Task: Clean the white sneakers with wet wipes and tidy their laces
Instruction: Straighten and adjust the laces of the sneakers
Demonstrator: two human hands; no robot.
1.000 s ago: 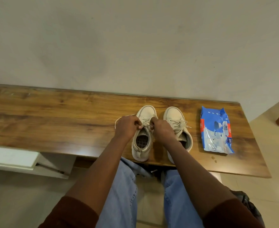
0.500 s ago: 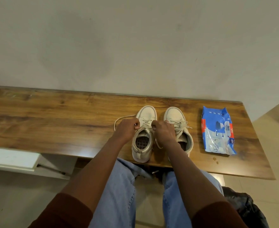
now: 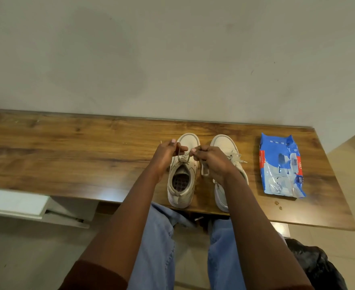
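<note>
Tabletop (image 3: 78, 155) of brown wood runs along a plain wall, and at its far left, below the near edge, a white shelf (image 3: 15, 204) juts out. Moving right, the person's left hand (image 3: 166, 155) is raised over the left sneaker (image 3: 181, 182), thumb and fingers pinching one strand of its lace (image 3: 183, 158) just above the top eyelets. That sneaker sits upright, toe toward the wall, heel at the near edge, its dark insole showing. Right beside it, the right hand (image 3: 212, 162) is curled round the other strand of the same lace, fingertips almost meeting those of the left hand over the tongue; a loose loop hangs under its palm. The right sneaker (image 3: 223, 143) stands parallel, just beside the first, partly hidden by that wrist, its own laces already in a bow. Well to the right lies a blue pack of wet wipes (image 3: 281, 166), flat on the wood, apart from both hands. Blue jeans (image 3: 155, 248) show below the table.
</note>
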